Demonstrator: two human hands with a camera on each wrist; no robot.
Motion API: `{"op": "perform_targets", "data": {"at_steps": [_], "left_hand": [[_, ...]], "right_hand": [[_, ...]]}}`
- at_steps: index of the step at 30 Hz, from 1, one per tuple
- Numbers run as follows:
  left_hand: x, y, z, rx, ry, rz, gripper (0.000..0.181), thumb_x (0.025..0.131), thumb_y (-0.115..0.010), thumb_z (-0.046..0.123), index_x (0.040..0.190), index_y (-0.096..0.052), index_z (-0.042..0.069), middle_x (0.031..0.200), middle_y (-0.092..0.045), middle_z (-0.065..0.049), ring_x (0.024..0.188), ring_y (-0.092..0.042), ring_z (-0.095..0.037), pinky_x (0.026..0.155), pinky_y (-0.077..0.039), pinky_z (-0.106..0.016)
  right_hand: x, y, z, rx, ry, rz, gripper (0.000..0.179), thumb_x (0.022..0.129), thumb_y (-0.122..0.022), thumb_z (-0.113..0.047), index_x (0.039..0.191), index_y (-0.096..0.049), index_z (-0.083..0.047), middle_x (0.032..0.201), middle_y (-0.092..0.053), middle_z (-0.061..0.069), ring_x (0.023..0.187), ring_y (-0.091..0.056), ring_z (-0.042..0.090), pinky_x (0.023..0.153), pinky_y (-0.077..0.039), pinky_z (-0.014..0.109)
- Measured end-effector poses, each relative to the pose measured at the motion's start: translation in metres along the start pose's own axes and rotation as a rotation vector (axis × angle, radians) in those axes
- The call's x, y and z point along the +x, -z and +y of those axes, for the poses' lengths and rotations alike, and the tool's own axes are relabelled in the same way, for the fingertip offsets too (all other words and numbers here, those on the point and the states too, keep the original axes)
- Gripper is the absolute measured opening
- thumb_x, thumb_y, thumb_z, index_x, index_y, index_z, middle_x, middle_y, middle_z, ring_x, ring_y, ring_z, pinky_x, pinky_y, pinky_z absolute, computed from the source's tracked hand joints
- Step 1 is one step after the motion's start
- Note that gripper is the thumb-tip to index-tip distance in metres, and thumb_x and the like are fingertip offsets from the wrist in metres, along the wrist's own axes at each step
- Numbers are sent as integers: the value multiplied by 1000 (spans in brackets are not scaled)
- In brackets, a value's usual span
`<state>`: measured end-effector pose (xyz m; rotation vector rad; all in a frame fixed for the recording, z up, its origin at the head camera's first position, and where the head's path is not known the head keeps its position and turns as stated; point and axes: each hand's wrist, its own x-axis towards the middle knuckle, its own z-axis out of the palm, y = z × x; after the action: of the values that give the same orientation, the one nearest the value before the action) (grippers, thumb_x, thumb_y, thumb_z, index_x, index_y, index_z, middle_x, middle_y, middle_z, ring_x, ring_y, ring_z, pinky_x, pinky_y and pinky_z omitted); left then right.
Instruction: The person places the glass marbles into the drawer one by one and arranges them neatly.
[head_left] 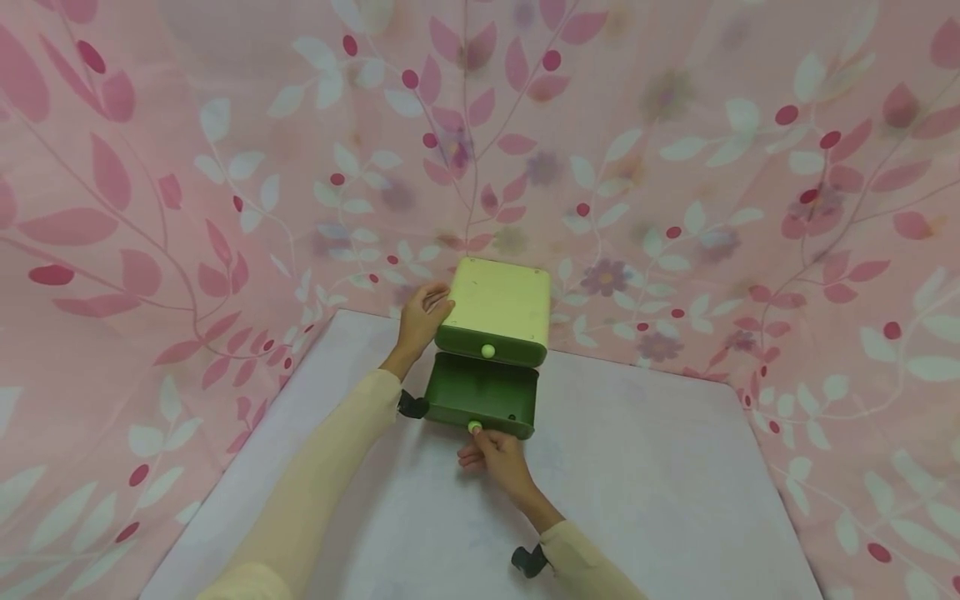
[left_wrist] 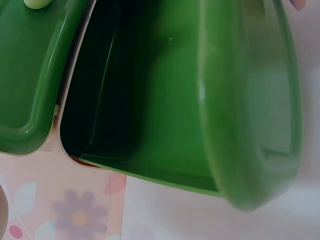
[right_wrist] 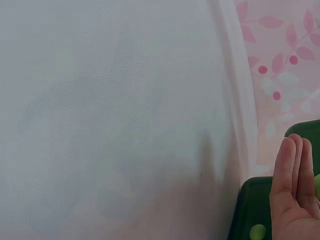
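A small drawer box point(head_left: 501, 292) with a pale yellow-green top and two dark green drawers stands at the back of the table. Its upper drawer point(head_left: 461, 342) is closed and has a round light green knob point(head_left: 488, 352). The lower drawer point(head_left: 480, 387) is pulled out, its green inside visible from above and in the left wrist view. My right hand point(head_left: 504, 460) pinches the lower drawer's knob point(head_left: 475, 427) between thumb and forefinger, its other fingers extended. Against the box's left side rests my left hand point(head_left: 424, 317), thumb near the top edge; its fingertips are partly hidden.
A white-covered table point(head_left: 637, 483) lies beneath the box. Pink floral cloth point(head_left: 637, 167) hangs behind and along both sides, close behind the box. Dark wrist-worn devices show by the left sleeve point(head_left: 322, 467) and the right sleeve point(head_left: 585, 558).
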<state>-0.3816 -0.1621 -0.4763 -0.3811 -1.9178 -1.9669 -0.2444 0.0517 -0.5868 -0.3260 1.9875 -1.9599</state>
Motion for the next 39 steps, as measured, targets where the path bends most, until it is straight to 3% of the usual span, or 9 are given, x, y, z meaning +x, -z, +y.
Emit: {"op": "perform_targets", "data": {"at_steps": [9,24,32,35,39], "left_hand": [[-1,0,1,10,10,-1,45,92,-63,-3,132,-47,-15,135,-46,-36,129,-44,-46,109,-40,-44],[-2,0,2,23,19,1,44,92,-63,-2,132,-49,-11,135,-46,-35,129,-45,-44,107,-43,-39],[-1,0,1,6,24,-1,43,92,-63,-2,132,-49,-11,135,-46,-35,129,-45,-44,108,-42,-41],[0,0,1,3,22,0,43,92,-63,-2,132,-49,-12,135,-46,-35,129,-45,-44,108,-42,-40],[0,0,0,6,31,3,43,93,-63,-2,132,-50,-11,136,-47,-34,129,-45,-43,108,-42,-39]], "right_hand": [[-7,-4,-16,23,-10,15,35,104,-50,-19,97,-69,8,92,-68,30,85,-68,45,82,-54,60],[-5,-6,-15,38,-13,34,31,103,-51,-18,101,-67,8,93,-69,29,85,-68,45,83,-52,62],[11,-2,8,26,8,54,37,103,-53,-26,102,-67,9,88,-71,23,80,-71,37,77,-58,54],[13,-1,8,11,24,60,40,102,-53,-29,103,-67,8,88,-71,22,80,-71,36,76,-59,51],[11,1,-6,22,27,50,36,103,-52,-24,101,-68,8,89,-70,27,83,-69,43,78,-57,56]]}}
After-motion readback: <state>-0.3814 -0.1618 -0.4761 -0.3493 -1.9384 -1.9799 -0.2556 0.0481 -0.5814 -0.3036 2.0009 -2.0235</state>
